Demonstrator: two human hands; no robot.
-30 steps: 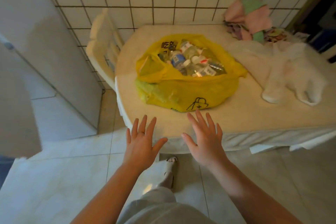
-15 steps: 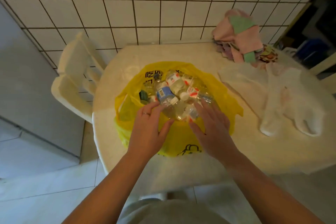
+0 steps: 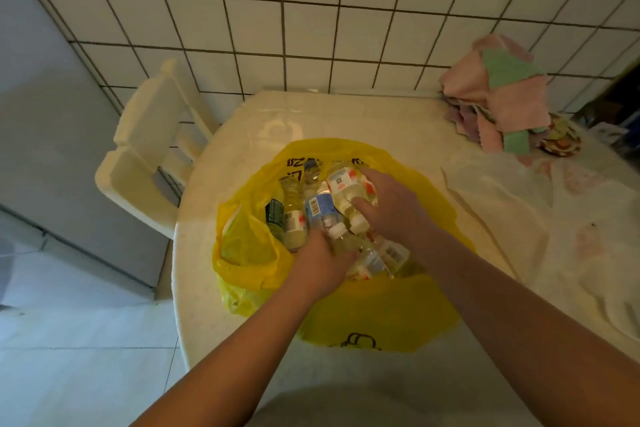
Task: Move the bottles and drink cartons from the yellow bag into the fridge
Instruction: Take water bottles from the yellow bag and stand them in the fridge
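Presently the right hand (image 3: 391,215) lies over the red-labelled bottle (image 3: 346,184) at the top of the heap, fingers curled across its far side and thumb pressed on its near shoulder, a closed grasp; the left hand (image 3: 318,263) is wrapped about the neck end of a white-capped bottle (image 3: 341,236) just beside it, fingers curled round the clear body. Neither bottle is lifted clear; both rest among the others.

Touching these lie a blue-labelled bottle (image 3: 320,206), a bottle of pale yellow drink (image 3: 294,222) and a dark green container (image 3: 275,215); whether this last is bottle or carton cannot be told. More bottles show under the two hands; count uncertain. All sit inside the yellow bag (image 3: 381,319), its mouth spread wide on the table (image 3: 346,114).

To the right of it lies a white plastic bag (image 3: 502,211); at the far corner, a pile of cloths (image 3: 498,94); at the table's left edge, a pale chair (image 3: 145,156) against the tiled wall (image 3: 311,28). A grey panel (image 3: 52,149) further left may be the fridge; no open door is seen.

Assessment: the task stands at its outset — nothing in view has reached the fridge, and the bag appears full. The first pair is only now being seized; all else is left — lifting, carrying, opening the fridge, placing, and repeating until the bag is empty.
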